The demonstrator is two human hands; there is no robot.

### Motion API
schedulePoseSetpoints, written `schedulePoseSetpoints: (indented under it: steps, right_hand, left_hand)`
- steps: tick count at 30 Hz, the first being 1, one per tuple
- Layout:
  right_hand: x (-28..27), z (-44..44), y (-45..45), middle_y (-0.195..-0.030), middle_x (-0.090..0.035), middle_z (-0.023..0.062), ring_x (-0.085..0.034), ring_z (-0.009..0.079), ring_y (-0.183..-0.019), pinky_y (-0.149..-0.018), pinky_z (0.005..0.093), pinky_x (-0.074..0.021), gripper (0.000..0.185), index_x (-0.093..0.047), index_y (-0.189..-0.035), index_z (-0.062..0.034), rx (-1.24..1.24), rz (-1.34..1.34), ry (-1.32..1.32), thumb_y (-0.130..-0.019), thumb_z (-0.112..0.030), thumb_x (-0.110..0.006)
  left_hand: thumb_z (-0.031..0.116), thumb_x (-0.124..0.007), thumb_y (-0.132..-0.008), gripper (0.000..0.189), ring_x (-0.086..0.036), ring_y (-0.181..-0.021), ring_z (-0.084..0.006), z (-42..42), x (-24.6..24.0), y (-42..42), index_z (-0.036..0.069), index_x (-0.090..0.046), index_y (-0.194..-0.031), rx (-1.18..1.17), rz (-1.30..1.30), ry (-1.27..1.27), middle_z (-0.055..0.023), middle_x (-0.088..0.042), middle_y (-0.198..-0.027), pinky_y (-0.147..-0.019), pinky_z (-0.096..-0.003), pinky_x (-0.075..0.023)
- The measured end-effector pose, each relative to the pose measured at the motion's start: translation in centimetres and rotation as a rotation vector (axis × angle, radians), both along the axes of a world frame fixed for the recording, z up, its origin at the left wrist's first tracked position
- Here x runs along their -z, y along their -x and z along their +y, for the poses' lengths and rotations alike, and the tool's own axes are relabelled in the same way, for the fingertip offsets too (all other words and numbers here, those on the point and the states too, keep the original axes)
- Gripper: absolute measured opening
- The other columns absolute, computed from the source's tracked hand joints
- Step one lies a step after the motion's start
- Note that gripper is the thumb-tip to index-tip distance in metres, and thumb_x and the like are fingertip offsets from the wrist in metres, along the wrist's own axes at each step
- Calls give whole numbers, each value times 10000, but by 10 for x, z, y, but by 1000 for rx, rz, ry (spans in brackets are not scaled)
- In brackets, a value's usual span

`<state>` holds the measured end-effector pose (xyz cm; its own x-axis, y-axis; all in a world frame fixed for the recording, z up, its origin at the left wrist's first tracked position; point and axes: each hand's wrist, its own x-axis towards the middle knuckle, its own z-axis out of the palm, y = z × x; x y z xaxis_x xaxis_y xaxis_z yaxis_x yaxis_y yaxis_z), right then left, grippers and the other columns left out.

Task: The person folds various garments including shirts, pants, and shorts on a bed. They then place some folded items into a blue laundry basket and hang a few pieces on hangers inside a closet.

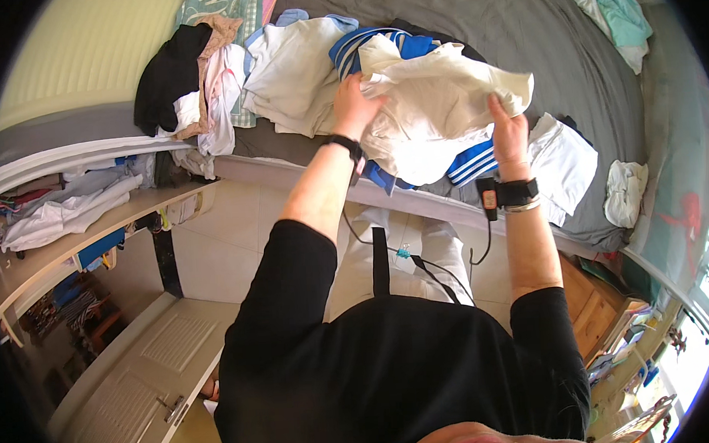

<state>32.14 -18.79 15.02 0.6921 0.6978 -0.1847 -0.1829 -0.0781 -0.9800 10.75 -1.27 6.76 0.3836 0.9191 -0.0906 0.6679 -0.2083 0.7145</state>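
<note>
A cream-white cloth garment [427, 109] is spread between my hands over the bed, its lower part hanging toward the bed's front edge. My left hand [354, 104] grips its left side, thumb on top. On the right, my right hand [509, 132] pinches the garment near its other end. Under and behind it lies a blue garment with white stripes [345, 50], partly hidden. Just left of my left hand sits a stack of pale folded clothes [295, 71]. A white folded garment [562, 162] lies to the right of my right wrist.
The bed has a grey sheet [562, 48]. Dark and pink clothes [173, 80] are heaped at its left end; a small white cloth bundle [625, 192] lies far right. A shelf with clothes [72, 218] and a door [152, 376] stand at left. Cables hang from my wrists.
</note>
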Motion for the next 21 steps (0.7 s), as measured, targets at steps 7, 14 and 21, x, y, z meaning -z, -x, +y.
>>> schedulePoseSetpoints:
  steps: [7, 14, 21]
  right_hand:
    - [-123, -5, -81, -1075, -606, 24, -555, 115, -994, -848, 243, -427, 261, -590, -1135, 9, 115, -190, -133, -916, -132, -574]
    - [-235, -31, -107, -1072, -608, 24, -560, 109, -991, -829, 241, -436, 284, -585, -1117, 5, 55, -97, -454, -900, -177, -598]
    - [-303, -55, -113, -1150, -581, 46, -549, 168, -1056, -870, 288, -443, 342, -534, -1180, -11, 58, 44, -577, -941, -255, -521]
  left_hand:
    - [178, -625, -858, 327, -588, -926, -135, 44, -98, -6, -5, -570, -1124, 112, -747, 517, -51, -636, -1030, -817, -280, -465]
    - [128, -592, -888, 275, -587, -894, -97, 43, -264, 9, 23, -580, -1142, 218, -895, 296, -32, -640, -1018, -816, -242, -449]
    - [171, -604, -888, 288, -587, -909, -105, 13, -347, 26, 38, -582, -1143, 300, -957, 231, -36, -640, -1016, -823, -247, -451]
